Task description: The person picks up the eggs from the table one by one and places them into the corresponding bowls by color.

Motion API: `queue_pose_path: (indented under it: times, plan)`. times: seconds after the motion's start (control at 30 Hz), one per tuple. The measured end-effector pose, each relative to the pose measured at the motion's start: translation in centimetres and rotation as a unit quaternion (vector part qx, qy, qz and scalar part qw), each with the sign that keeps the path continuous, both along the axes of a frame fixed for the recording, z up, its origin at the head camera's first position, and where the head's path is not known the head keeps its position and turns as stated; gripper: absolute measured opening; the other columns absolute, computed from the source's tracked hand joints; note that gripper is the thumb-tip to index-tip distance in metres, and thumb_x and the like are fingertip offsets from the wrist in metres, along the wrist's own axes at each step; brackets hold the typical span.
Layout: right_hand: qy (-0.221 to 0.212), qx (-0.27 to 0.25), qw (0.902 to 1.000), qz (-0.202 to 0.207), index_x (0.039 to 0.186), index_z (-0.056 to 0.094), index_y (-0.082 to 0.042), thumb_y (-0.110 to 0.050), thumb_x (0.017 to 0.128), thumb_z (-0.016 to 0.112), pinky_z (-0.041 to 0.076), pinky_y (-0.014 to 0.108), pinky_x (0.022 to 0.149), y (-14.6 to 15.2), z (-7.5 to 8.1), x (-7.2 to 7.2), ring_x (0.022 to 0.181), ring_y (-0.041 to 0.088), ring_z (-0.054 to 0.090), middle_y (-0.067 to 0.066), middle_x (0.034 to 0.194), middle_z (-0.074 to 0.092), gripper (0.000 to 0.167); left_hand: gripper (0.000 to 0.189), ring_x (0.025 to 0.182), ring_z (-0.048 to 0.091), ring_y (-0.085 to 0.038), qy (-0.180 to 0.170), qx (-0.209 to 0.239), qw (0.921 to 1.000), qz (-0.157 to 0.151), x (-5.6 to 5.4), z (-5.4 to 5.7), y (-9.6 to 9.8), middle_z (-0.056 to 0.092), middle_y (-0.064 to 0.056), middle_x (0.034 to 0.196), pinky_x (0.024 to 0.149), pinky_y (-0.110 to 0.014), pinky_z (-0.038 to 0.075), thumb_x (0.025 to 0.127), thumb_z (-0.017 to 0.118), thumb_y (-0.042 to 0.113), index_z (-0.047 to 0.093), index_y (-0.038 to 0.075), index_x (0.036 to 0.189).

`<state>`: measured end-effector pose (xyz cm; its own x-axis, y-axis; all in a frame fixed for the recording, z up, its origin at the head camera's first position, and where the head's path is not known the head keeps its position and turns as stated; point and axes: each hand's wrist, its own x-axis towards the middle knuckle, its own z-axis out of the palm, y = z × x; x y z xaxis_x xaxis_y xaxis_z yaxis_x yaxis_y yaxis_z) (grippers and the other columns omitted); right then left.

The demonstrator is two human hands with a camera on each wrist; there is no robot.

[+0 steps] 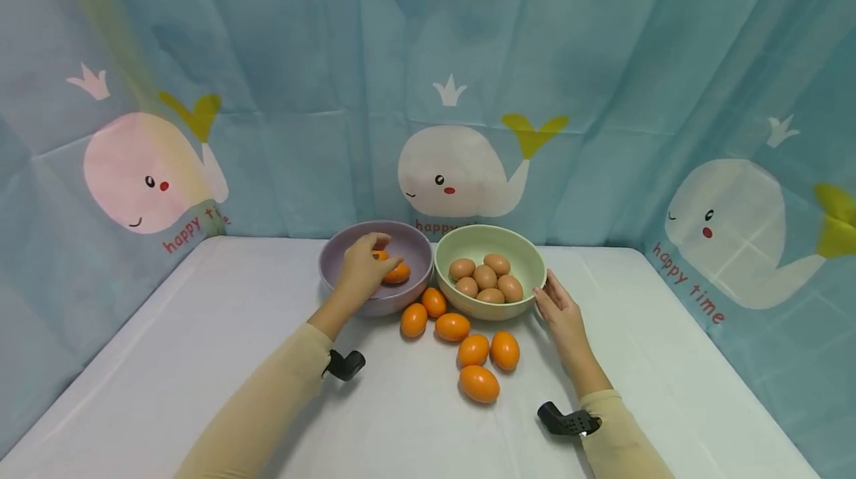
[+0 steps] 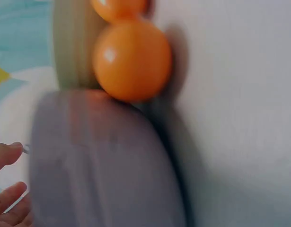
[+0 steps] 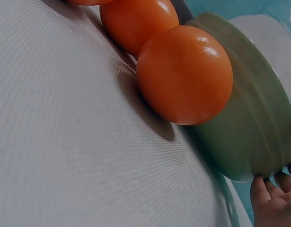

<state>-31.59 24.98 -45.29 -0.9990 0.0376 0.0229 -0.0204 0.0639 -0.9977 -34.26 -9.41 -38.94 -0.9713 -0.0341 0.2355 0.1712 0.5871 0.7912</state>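
At far left, a creased blue fabric backdrop point(image 1: 281, 56) bears a printed pinkish whale point(image 1: 143, 171) above the edge of the white table point(image 1: 167, 353). A beige left sleeve point(image 1: 267, 397) with a black wrist device point(image 1: 346, 365) leads to the left hand point(image 1: 361, 269), which reaches over the purple bowl point(image 1: 334, 286); its thumb and fingers are parted, with no visible grip. Inside that round, smooth-walled bowl lie two orange egg-shaped pieces point(image 1: 397, 273), one partly hidden by the fingers. Six loose pieces, glossy and rounded, sit in front of the bowls, the nearest close against the purple wall and blocking the way from the front.

Just right of it, the pale green bowl point(image 1: 528, 260) carries a cluster of matte brown eggs point(image 1: 484, 278). The right hand point(image 1: 562, 312) rests extended fingertips against that bowl's right side, fingers fairly straight. A second black device point(image 1: 565, 419) sits on the right sleeve point(image 1: 618, 431). The cloth surface looks finely ribbed up close. Another whale decorates the right-hand fabric.
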Motion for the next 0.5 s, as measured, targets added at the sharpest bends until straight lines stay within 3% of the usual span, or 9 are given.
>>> queue_pose_path:
  times: [0.27,0.5]
  plan:
    - [0.002,0.001,1.0,0.003,0.16,0.016,-0.015,-0.025,0.106,0.048,0.033,0.021,0.111,0.1,0.0,0.0,0.154,0.015,0.018,0.0,0.166,0.018,0.063,0.045,0.126,0.06,-0.032,-0.007,0.077,0.9963,-0.037,4.0,0.6,0.1,0.065,-0.016,0.131,0.106,-0.047,0.049,0.088,0.075,0.023,0.063,0.004,0.127]
    - [-0.002,-0.006,1.0,-0.001,0.16,0.016,-0.015,-0.024,0.105,0.049,0.033,0.021,0.111,0.1,-0.1,-0.3,0.154,0.015,0.019,0.001,0.166,0.018,0.064,0.043,0.12,0.062,-0.032,0.01,0.076,0.9961,-0.042,6.3,0.3,-0.2,0.067,-0.017,0.125,0.102,-0.047,0.052,0.085,0.079,0.02,0.065,0.003,0.122]
